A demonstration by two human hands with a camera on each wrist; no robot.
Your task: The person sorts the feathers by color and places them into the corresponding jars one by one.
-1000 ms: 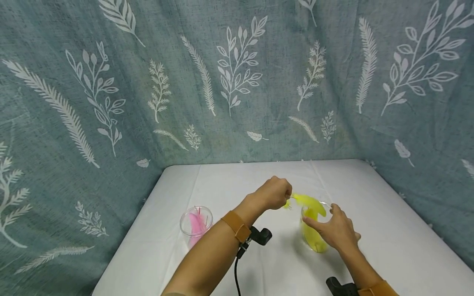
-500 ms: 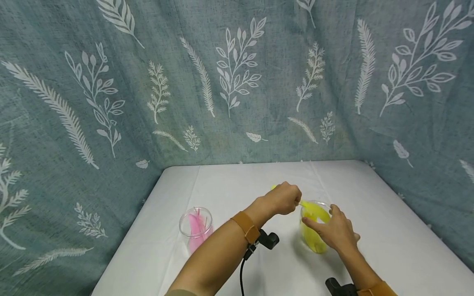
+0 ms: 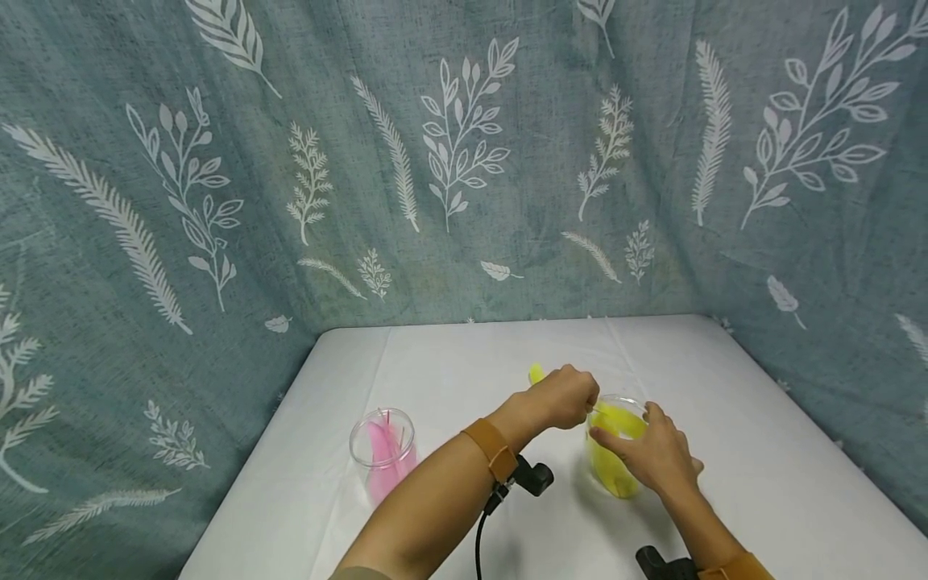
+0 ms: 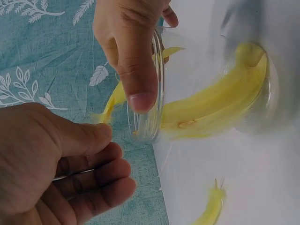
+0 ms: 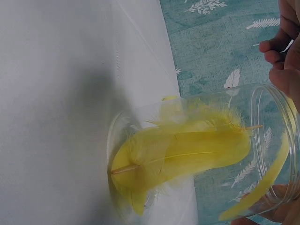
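In the head view a clear jar [image 3: 622, 398] stands at the right of the table with yellow feathers [image 5: 187, 150] inside. My right hand [image 3: 656, 451] holds this jar near its rim, thumb on the near side and fingers on the far side. At the jar's mouth, my left hand [image 3: 569, 396] pinches the quill end of another yellow feather [image 4: 115, 97] between thumb and forefinger. That feather's curved vane [image 5: 265, 190] reaches over the rim and down into the jar in the right wrist view. The left hand's other fingers are loosely bent.
A second clear jar [image 3: 352, 448] with pink feathers [image 3: 391, 463] stands to the left, partly behind my left forearm. One loose yellow feather [image 3: 536, 373] lies on the white table [image 3: 449, 362] beyond the left hand. A patterned green-blue curtain [image 3: 536, 161] hangs behind and at the sides.
My left hand has moved right and slightly down toward the jar, bringing the pinched feather from above the rim into its mouth. The right hand keeps its hold.
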